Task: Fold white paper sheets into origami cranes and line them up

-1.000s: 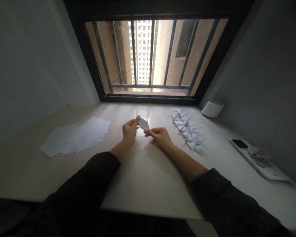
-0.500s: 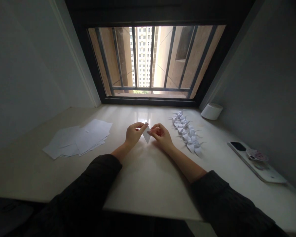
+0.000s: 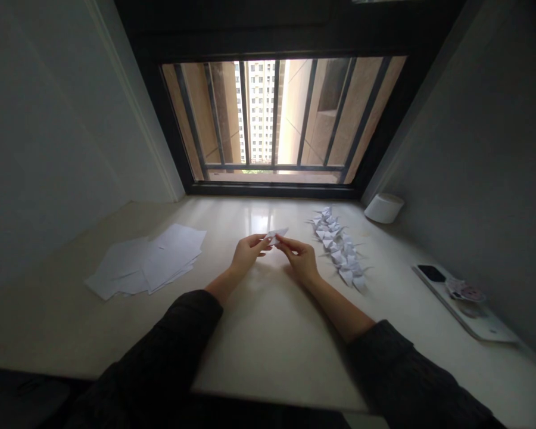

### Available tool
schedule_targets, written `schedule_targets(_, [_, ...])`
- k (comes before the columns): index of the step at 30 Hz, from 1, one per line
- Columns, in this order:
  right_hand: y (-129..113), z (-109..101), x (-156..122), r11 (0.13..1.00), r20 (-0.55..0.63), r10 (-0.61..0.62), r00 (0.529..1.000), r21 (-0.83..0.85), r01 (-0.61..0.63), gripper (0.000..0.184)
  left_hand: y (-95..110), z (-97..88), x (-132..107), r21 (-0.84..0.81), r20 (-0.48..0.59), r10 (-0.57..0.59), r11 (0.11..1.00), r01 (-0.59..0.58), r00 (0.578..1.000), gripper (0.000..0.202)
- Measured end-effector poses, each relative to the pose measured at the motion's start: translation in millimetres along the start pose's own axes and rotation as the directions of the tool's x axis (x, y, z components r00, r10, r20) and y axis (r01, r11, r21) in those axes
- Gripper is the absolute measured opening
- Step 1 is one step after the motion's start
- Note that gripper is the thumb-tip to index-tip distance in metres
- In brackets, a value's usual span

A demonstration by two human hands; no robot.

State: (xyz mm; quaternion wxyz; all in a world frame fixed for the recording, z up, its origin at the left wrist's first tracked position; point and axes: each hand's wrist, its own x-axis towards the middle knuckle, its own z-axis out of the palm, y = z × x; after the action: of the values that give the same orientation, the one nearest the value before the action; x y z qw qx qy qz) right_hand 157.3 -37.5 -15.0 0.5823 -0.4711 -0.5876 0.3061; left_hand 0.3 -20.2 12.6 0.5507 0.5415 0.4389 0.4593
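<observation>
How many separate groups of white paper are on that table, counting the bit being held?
3. Loose flat sheets lie at the left; a row of folded paper figures lies at the right; one small folded piece is pinched between left hand and right hand.

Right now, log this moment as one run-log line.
left hand: pinching folded paper | right hand: pinching it too | paper cranes right | loose sheets left

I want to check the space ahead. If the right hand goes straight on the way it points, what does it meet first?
The right hand points up-left at the folded paper it pinches; beyond that, probably the left hand.
</observation>
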Motion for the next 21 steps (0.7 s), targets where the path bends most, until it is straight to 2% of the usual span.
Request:
schedule_targets(6, [-10.3, -2.8, -0.9, 0.996, 0.048, -0.06, 0.997, -0.063, 0.063, 0.03, 1.5, -5.6, 1.2, -0.039, 0.024, -0.061, 0.997, 0.062, 0.998, 0.048])
schedule_targets(12, [-6.6, -7.9, 6.1, 0.998, 0.236, -0.043, 0.971, 0.044, 0.033, 0.036, 5.6, -11.7, 3.2, 0.029, 0.087, -0.083, 0.996, 0.08, 0.993, 0.045])
schedule_targets(16, [-3.3, -8.7, 6.3, 0.998, 0.215, 0.032, 0.976, 0.052, -0.044, 0.039, 3.7, -11.2, 3.7, 0.024, 0.091, -0.09, 0.996, 0.088, 0.992, 0.046])
schedule_targets(21, [-4.6, -7.9, 7.3, 0.989, 0.156, 0.089, 0.984, 0.104, -0.106, 0.042, -2.6, -6.8, 4.8, -0.107, 0.051, -0.095, 0.989, 0.1, 0.994, 0.047])
